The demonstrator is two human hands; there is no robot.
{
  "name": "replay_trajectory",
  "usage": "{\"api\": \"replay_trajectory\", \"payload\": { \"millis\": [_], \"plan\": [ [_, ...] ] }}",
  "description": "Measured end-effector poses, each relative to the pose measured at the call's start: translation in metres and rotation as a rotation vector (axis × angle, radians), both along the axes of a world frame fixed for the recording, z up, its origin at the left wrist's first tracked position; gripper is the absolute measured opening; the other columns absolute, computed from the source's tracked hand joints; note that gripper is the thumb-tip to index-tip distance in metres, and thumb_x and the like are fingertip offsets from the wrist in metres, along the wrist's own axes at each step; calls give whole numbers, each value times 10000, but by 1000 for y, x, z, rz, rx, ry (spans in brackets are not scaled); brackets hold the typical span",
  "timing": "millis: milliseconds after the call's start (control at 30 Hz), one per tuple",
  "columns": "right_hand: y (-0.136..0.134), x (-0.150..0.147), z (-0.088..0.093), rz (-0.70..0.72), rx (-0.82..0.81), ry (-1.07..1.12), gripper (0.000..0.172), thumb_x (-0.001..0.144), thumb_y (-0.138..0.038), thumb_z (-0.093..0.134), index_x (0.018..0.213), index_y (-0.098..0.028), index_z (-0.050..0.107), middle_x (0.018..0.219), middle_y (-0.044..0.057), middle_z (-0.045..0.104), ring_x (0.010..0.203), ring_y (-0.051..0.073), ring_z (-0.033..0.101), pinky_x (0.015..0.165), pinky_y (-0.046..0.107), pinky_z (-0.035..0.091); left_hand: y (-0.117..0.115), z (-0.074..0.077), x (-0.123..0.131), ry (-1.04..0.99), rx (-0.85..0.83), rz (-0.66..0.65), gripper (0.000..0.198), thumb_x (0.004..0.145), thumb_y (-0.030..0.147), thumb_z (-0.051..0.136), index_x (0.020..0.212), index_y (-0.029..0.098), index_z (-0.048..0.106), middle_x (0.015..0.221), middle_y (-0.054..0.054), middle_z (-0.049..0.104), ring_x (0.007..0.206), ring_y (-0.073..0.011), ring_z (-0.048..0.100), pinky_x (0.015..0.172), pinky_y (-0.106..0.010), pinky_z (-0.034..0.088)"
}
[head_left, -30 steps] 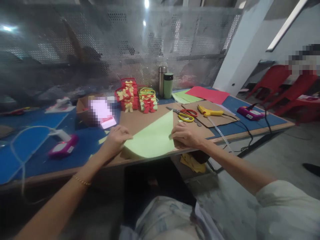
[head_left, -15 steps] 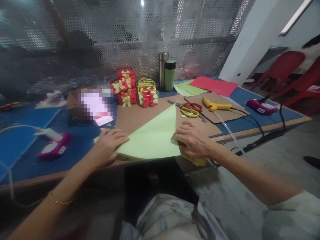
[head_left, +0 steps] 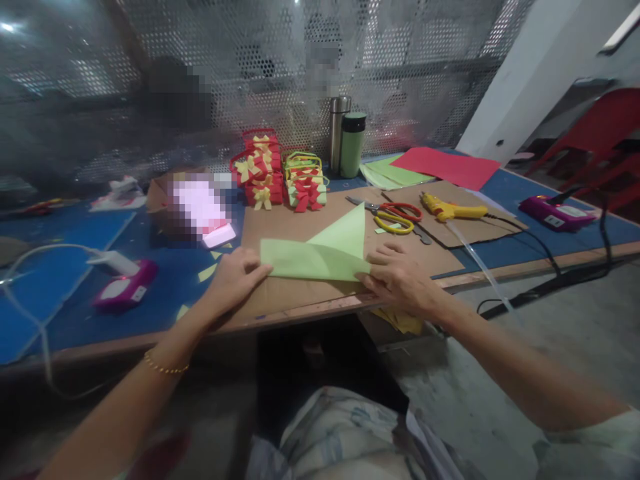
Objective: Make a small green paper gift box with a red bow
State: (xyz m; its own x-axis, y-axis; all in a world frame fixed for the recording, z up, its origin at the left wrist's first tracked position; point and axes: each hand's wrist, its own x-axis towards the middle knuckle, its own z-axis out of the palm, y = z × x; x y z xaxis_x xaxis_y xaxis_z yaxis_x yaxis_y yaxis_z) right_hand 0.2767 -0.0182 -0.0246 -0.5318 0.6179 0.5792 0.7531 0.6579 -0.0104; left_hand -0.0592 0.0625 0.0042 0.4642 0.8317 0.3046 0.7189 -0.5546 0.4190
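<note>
A light green sheet of paper [head_left: 310, 259] lies over the brown cardboard, its near part turned up into a band and a pointed corner standing out behind it. My left hand [head_left: 241, 277] pinches the band's left end between thumb and fingers. At the other end, my right hand [head_left: 395, 275] grips the paper with curled fingers. Beyond my right hand are scissors [head_left: 395, 219] with red and yellow handles, lying on the cardboard [head_left: 295, 297].
Small red baskets [head_left: 261, 173] and green baskets [head_left: 305, 187] with bows stand at the back beside a green bottle [head_left: 353, 147] and a steel flask [head_left: 337, 137]. A yellow glue gun [head_left: 453, 208], red paper [head_left: 450, 167], a lit phone [head_left: 220, 233] and purple power blocks [head_left: 126, 285] surround the cardboard.
The sheet's near edge has been folded up and away from me, turning the wide triangle into a narrow band. Both hands still hold its ends. The camera view has shifted slightly left.
</note>
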Motion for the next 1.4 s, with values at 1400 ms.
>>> {"api": "replay_trajectory", "payload": {
  "millis": [1400],
  "plan": [
    [28, -14, -6, -265, -338, 242, 356, 831, -155, 592, 657, -246, 295, 662, -19, 448, 648, 150, 379, 682, 304, 300, 3, 24, 40, 690, -7, 234, 447, 981, 324, 299, 857, 159, 696, 855, -155, 721, 859, -301, 657, 715, -370, 440]
  ]
}}
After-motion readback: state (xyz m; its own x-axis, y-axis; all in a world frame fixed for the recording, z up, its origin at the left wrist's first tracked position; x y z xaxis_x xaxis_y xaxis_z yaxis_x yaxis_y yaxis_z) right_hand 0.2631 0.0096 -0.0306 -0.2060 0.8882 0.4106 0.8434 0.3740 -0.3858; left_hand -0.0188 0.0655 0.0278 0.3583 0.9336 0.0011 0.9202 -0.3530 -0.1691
